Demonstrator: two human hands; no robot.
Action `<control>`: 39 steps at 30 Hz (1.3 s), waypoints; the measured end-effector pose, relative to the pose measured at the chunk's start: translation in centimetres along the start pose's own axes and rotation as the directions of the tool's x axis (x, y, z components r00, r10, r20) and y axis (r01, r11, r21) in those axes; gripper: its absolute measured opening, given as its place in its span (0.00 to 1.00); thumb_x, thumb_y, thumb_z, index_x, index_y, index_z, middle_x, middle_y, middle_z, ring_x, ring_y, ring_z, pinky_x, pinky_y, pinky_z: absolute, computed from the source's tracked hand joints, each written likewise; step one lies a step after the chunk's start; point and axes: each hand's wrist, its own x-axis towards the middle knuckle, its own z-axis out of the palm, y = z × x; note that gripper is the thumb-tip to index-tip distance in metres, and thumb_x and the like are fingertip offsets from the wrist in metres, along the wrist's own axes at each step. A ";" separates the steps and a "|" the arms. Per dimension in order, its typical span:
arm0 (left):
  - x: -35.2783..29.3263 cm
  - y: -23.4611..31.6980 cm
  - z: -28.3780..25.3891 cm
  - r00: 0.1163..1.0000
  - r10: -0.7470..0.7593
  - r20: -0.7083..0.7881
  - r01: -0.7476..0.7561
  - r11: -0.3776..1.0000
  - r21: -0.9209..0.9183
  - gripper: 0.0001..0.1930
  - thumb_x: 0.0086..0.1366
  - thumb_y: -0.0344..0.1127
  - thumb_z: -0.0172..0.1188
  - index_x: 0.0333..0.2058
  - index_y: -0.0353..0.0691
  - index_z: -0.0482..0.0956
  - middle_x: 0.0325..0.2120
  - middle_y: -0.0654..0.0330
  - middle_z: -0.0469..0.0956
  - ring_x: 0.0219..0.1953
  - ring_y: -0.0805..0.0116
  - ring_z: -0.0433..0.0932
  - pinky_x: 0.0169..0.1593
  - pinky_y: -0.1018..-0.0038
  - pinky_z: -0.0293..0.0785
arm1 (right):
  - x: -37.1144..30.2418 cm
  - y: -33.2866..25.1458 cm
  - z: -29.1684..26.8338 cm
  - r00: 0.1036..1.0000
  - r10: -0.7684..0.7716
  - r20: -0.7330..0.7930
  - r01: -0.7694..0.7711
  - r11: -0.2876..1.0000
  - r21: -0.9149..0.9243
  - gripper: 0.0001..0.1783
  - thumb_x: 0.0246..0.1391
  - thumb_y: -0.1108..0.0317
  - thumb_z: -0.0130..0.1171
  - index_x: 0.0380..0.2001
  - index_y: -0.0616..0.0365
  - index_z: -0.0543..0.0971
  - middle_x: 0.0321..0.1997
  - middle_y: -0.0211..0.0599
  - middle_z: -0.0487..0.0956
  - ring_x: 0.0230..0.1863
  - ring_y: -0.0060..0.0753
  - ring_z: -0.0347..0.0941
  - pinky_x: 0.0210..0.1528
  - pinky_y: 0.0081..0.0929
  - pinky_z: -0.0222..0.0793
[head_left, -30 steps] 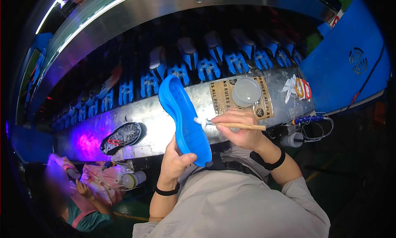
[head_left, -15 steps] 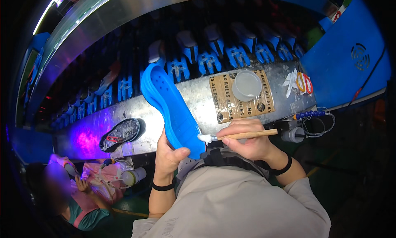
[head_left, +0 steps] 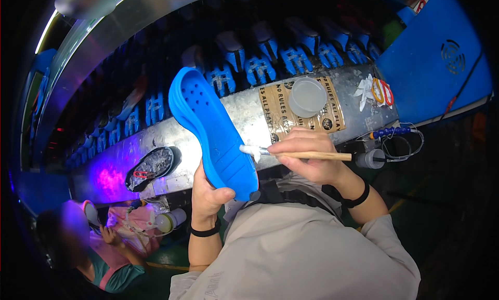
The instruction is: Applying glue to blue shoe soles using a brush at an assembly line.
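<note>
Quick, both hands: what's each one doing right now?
Left hand: closed, holding the blue shoe sole near its lower end.
Right hand: closed, holding the wooden-handled brush.

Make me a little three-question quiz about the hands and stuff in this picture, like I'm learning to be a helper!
1. Which hand holds the thin, wooden-handled brush with a white tip?
2. True or false: the round, translucent plastic tub stands on the flat, brown printed sheet.
3. What is the left hand holding?
A) The tub
B) The brush
C) A long, blue, foot-shaped sole

Key:
1. The right hand.
2. True.
3. C.
</note>
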 end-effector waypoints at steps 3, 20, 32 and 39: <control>-0.2 -0.2 -0.3 1.000 0.016 -0.018 -0.016 1.000 0.021 0.55 0.42 0.51 0.84 0.62 0.29 0.63 0.49 0.48 0.78 0.47 0.56 0.83 0.51 0.62 0.82 | -0.6 -0.5 -0.4 0.998 -0.036 0.051 0.037 0.999 -0.021 0.10 0.49 0.76 0.67 0.38 0.62 0.86 0.29 0.37 0.84 0.30 0.36 0.77 0.35 0.31 0.72; 0.0 -0.5 -0.6 0.999 0.045 -0.016 -0.043 0.997 0.067 0.56 0.42 0.51 0.84 0.63 0.28 0.61 0.49 0.48 0.78 0.47 0.56 0.83 0.49 0.61 0.83 | -1.5 -1.0 -1.0 0.998 0.008 -0.065 -0.002 0.997 0.079 0.11 0.49 0.76 0.68 0.38 0.63 0.86 0.32 0.37 0.86 0.30 0.35 0.79 0.37 0.31 0.72; 0.1 -1.2 -0.6 0.994 0.101 -0.038 -0.094 0.984 0.148 0.58 0.44 0.62 0.80 0.62 0.25 0.63 0.52 0.46 0.77 0.45 0.55 0.84 0.45 0.63 0.85 | -2.1 -1.2 -0.9 0.997 -0.037 0.061 0.038 0.999 -0.024 0.11 0.47 0.74 0.70 0.37 0.60 0.86 0.31 0.34 0.84 0.32 0.34 0.77 0.41 0.31 0.67; 0.0 -1.4 0.1 0.994 0.076 -0.073 -0.060 0.978 0.200 0.58 0.45 0.64 0.78 0.61 0.25 0.63 0.48 0.45 0.79 0.44 0.55 0.84 0.47 0.60 0.85 | -2.7 -1.4 -1.6 0.992 -0.042 0.115 0.044 0.999 -0.012 0.10 0.47 0.75 0.69 0.35 0.60 0.86 0.31 0.35 0.84 0.30 0.35 0.76 0.40 0.31 0.68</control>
